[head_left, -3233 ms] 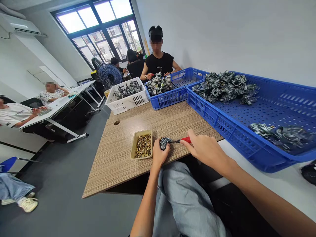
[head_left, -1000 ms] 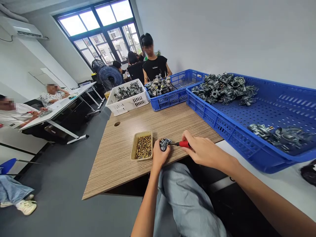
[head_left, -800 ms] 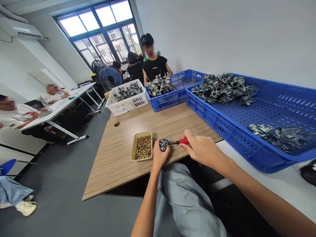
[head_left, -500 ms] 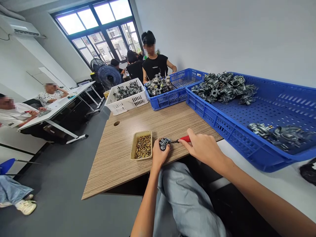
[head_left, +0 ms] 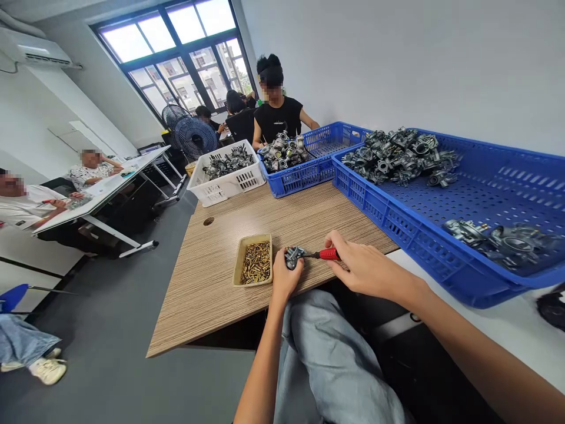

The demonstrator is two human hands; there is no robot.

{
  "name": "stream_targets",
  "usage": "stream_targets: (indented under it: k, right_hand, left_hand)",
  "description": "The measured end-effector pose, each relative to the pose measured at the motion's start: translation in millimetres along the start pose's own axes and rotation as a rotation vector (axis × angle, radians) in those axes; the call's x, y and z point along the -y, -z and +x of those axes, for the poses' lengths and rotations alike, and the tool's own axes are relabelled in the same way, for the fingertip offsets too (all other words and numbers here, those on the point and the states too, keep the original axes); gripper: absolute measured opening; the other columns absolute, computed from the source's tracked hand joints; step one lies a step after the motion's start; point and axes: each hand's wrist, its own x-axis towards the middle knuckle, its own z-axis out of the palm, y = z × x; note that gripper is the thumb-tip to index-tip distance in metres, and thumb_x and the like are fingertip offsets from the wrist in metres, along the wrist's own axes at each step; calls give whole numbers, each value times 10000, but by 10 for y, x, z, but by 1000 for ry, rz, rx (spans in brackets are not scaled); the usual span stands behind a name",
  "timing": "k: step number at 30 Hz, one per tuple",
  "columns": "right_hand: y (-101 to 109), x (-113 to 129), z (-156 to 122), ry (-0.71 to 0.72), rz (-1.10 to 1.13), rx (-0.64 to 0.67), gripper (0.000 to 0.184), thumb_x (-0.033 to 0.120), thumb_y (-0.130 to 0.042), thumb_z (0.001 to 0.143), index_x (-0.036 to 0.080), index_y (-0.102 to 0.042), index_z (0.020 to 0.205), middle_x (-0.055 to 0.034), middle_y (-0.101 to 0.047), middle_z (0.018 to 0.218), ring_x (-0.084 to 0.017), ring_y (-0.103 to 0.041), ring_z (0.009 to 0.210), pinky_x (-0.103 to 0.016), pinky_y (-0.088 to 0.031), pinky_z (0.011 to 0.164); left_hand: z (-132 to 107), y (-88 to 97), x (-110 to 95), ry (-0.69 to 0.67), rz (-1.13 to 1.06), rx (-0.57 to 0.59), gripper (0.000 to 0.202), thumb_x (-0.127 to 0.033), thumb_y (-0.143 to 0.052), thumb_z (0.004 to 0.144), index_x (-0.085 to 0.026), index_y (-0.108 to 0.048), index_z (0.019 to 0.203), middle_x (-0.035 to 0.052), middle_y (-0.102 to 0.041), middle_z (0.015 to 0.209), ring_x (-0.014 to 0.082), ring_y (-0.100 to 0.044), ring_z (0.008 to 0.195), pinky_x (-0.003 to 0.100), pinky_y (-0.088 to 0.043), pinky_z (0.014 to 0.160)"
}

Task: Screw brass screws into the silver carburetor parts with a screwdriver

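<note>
Metal part (head_left: 293, 257) sits in the left hand (head_left: 286, 277), just right of the tan tub (head_left: 239, 264). Under the tub spreads the wood-grain table (head_left: 203, 282); to the tub's right stands the large blue crate (head_left: 489, 203), partly filled with metal castings (head_left: 399, 154). Beyond the tub are a smaller blue crate (head_left: 300, 182) and the white basket (head_left: 230, 188). Right of the tub, the right hand (head_left: 364, 268) is wrapped around a red-handled tool (head_left: 329, 254), its shaft reaching the part; the left hand's fingers curl about that part. Inside the tub lie small brass pieces (head_left: 256, 263).
</note>
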Motion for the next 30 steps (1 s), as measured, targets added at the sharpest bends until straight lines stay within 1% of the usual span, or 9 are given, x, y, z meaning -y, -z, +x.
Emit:
stream_targets:
  k: [4, 7, 12, 19, 25, 30]
  right_hand:
    - [5, 11, -7, 36, 24, 31, 102, 215, -423, 1071, 227, -430, 1172, -48, -731, 982, -241, -741, 873, -305, -364, 679]
    - [0, 41, 1, 12, -30, 38, 84, 252, -420, 1102, 216, -427, 1176, -63, -748, 979, -253, -755, 873, -309, -356, 654]
    - [-19, 101, 28, -69, -216, 30, 170, 336, -426, 1135, 190, -446, 1220, -87, -772, 943, -295, -773, 846, -320, -310, 594]
    - [-58, 114, 41, -121, -327, 11, 294, 412, -429, 1144, 167, -472, 1300, -99, -780, 903, -311, -781, 829, -315, -336, 591]
    - [-66, 157, 61, -172, -387, -22, 403, 544, -388, 1138, 183, -568, 1160, -109, -768, 820, -331, -786, 813, -319, -353, 594]
    - [-87, 149, 81, -233, -400, -28, 455, 587, -374, 1130, 186, -586, 1094, -139, -769, 817, -339, -789, 854, -318, -386, 628]
  left_hand:
    - [4, 1, -6, 0, -4, -8, 353, -310, -724, 884, -195, -632, 1205, 121, -729, 1209, 261, -698, 1120, 413, -544, 1017]
    - [6, 1, -9, 2, 0, -6, 357, -313, -733, 877, -191, -632, 1197, 122, -730, 1202, 259, -701, 1102, 413, -547, 1010]
    - [0, 2, -7, -2, -4, 2, 348, -319, -729, 882, -196, -635, 1194, 120, -730, 1196, 256, -702, 1100, 401, -547, 997]
    - [-1, 2, -12, -8, 17, 5, 345, -320, -713, 893, -183, -630, 1199, 125, -722, 1207, 257, -692, 1110, 404, -540, 1003]
    - [0, 11, -16, -11, 13, 11, 339, -319, -706, 907, -188, -631, 1211, 121, -725, 1210, 250, -697, 1108, 393, -542, 997]
    - [3, 6, 4, -12, 14, 14, 356, -321, -703, 907, -185, -624, 1226, 126, -724, 1217, 255, -695, 1112, 406, -539, 1010]
